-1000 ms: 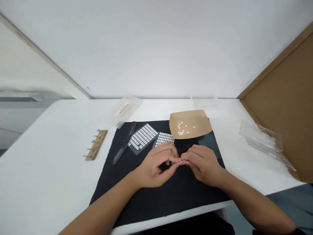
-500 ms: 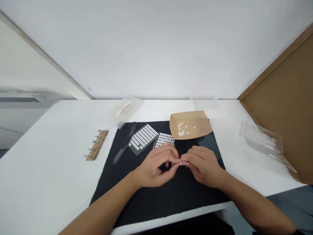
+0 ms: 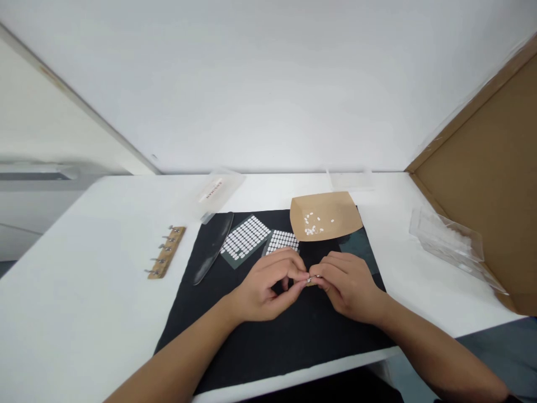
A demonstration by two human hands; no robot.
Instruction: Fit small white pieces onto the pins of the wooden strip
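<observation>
My left hand (image 3: 274, 285) and my right hand (image 3: 350, 285) meet over the black cloth (image 3: 268, 350), fingertips pinched together. Between them is a small pale piece (image 3: 309, 280) with a metallic glint; the fingers cover most of it, and its kind cannot be made out. Just beyond the left hand lie two dark sheets of white oval tabs, a larger sheet (image 3: 245, 240) and a smaller sheet (image 3: 283, 240) partly hidden by my fingers. Behind the right hand stands a brown paper tray (image 3: 344, 215) with loose white ovals in it.
A black curved nail file (image 3: 213, 249) lies on the cloth's left side. Further left is a wooden strip (image 3: 166, 253) with several metal clips. A translucent box (image 3: 220, 190) stands at the back, clear plastic packaging (image 3: 453, 240) at right, by a cardboard panel (image 3: 482, 168).
The view has shifted very slightly. Both hands keep the same pinch on the small piece, with barely any finger movement.
</observation>
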